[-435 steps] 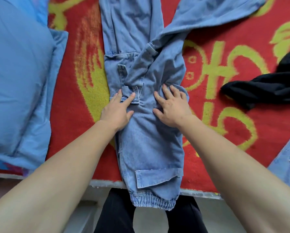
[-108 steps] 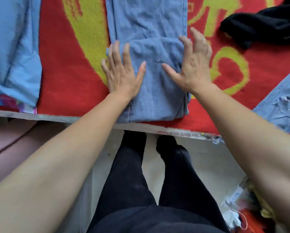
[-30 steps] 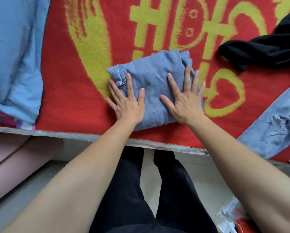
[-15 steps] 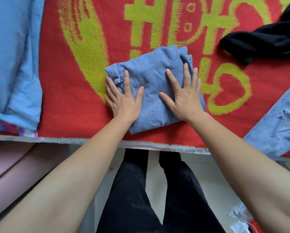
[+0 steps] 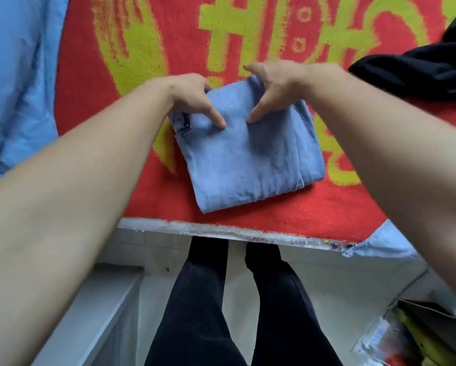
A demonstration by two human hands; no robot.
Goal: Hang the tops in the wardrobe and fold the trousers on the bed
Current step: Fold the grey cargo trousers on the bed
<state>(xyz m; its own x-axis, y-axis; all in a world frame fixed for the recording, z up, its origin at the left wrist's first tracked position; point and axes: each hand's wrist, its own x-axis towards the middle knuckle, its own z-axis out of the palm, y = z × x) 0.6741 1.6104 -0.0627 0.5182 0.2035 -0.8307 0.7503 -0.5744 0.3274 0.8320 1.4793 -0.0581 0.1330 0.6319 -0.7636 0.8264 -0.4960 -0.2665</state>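
Observation:
A pair of light blue jeans [image 5: 250,159], folded into a compact square, lies on the red and yellow blanket [image 5: 287,220] close to the bed's near edge. My left hand [image 5: 192,99] holds the bundle's far left corner, thumb on top and fingers curled out of sight behind the edge. My right hand [image 5: 271,85] holds the far right corner the same way, thumb pressing the top layer. A black top [image 5: 419,72] lies crumpled at the right of the bed.
A blue pillow [image 5: 18,75] fills the left of the bed. Another pair of pale jeans [image 5: 380,241] hangs over the bed edge at the right. My black-trousered legs stand against the bed. Bagged clutter [image 5: 406,339] sits on the floor at bottom right.
Both hands have left their flat press on top of the folded jeans and moved to the far edge, where they now grip it. The bundle stays folded in place.

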